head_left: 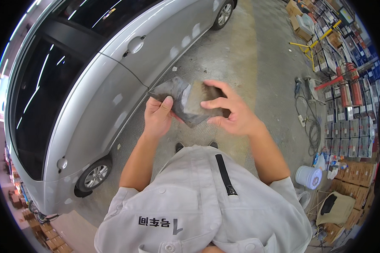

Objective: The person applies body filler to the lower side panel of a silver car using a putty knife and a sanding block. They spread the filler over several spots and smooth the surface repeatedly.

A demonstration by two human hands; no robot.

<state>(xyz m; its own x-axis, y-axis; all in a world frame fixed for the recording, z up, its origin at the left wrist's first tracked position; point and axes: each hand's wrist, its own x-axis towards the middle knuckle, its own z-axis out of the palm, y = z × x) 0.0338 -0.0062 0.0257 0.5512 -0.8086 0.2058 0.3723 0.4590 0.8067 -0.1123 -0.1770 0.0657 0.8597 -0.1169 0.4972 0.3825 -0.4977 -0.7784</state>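
Note:
My left hand (157,118) is closed on a dark grey sheet (166,89), thumb on top, which looks like worn sandpaper. The sheet is creased and has a pale, whitish patch in its middle. My right hand (237,113) grips a tan sponge block (195,98) with darker brown sides, its fingers and thumb spread round it. The block rests against the sheet, hiding part of it, and both are slightly blurred. They are held in front of my body, beside the silver car (156,46), whose side panels carry several pale patches.
The car's wheel (93,175) stands at lower left. On the right are a yellow stand (312,44), a red metal tool (344,82), a coiled cable (312,130), a white bucket (308,177), stacked cardboard boxes (354,173) and a folding stool (335,208).

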